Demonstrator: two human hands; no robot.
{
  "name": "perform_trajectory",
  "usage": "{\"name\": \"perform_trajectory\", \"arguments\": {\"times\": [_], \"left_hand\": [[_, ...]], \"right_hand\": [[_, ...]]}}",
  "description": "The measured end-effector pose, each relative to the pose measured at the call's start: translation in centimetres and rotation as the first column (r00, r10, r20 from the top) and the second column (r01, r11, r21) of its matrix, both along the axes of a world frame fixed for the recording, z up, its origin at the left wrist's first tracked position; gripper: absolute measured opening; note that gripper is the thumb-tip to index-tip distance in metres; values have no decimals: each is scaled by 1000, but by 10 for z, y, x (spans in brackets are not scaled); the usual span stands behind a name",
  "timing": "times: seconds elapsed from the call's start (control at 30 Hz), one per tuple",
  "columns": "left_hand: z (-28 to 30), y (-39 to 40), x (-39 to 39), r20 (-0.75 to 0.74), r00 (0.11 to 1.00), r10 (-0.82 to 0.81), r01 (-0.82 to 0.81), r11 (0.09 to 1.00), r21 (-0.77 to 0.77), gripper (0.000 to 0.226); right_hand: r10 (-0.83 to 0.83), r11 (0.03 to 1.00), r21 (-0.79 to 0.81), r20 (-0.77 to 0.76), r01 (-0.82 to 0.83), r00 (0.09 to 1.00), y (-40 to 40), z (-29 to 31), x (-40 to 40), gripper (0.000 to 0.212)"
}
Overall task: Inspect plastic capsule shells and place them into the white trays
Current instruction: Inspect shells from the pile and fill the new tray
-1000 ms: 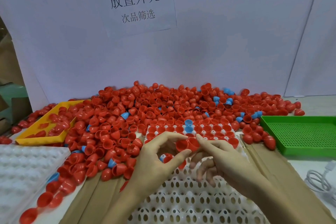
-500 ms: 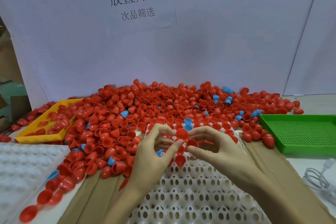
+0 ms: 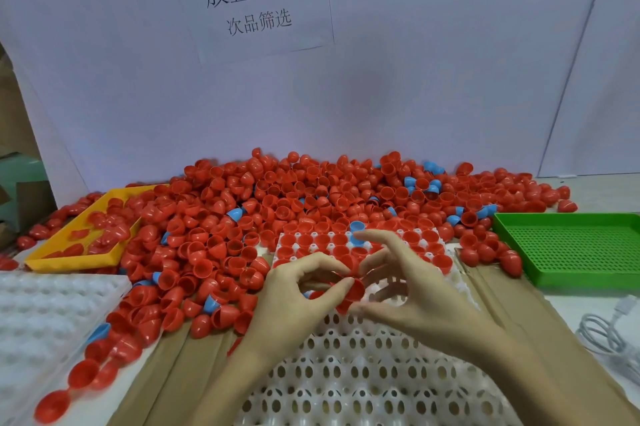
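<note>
Both hands have drifted a little toward the 6 o'clock edge of the white tray (image 3: 363, 387) since the earlier frame, and the right hand's fingers have fanned wider. Now the left hand (image 3: 294, 301) pinches a red shell (image 3: 355, 289) between thumb and forefinger, its grip pressed onto the shell's rim, over the tray's third or fourth row. At 3 o'clock of it, the right hand (image 3: 412, 290) has its fingers spread and its thumb reaching toward the same shell; whether its grip holds a second shell I cannot tell, since the fingers hide that spot. As for progress, only the tray's far rows at 12 o'clock are filled, mostly red with one blue shell (image 3: 356, 228) among them, while the many near rows stand open. A big pile of shells (image 3: 311, 197) covers the counter beyond, so by my reckoning the job is in its early part. A second white tray (image 3: 41, 315) waits at 9 o'clock, a yellow tray (image 3: 69, 259) holding a few shells sits at 10 o'clock, and a green tray (image 3: 571, 245) lies at 3 o'clock.
</note>
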State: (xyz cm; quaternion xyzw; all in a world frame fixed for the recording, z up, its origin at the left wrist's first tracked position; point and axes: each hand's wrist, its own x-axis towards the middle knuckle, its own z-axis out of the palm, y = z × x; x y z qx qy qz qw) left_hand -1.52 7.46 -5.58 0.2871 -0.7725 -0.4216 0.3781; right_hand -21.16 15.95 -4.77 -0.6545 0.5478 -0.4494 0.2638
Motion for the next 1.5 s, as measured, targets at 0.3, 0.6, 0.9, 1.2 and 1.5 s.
{"name": "perform_trajectory", "arguments": {"times": [0.3, 0.6, 0.9, 1.2, 1.5], "left_hand": [[-11, 5, -12, 220, 957, 188, -49, 854, -518, 13], [-21, 1, -26, 347, 886, 309, 9, 735, -678, 14], [-11, -14, -5, 315, 916, 246, -57, 861, -506, 29], [-7, -81, 73, 366, 717, 593, -382, 774, -505, 22], [-11, -83, 82, 471, 742, 477, -304, 866, -397, 25]], "right_hand": [[-416, 905, -40, 130, 424, 900, 0, 6, -42, 38], [-344, 936, -71, 23, 345, 939, -4, -4, -27, 28], [-340, 939, -68, -9, 338, 941, -5, -8, -26, 24], [-367, 929, -61, -2, 366, 930, -7, -13, -31, 26], [-374, 927, -60, -52, 371, 926, -6, -11, -29, 25]]}}
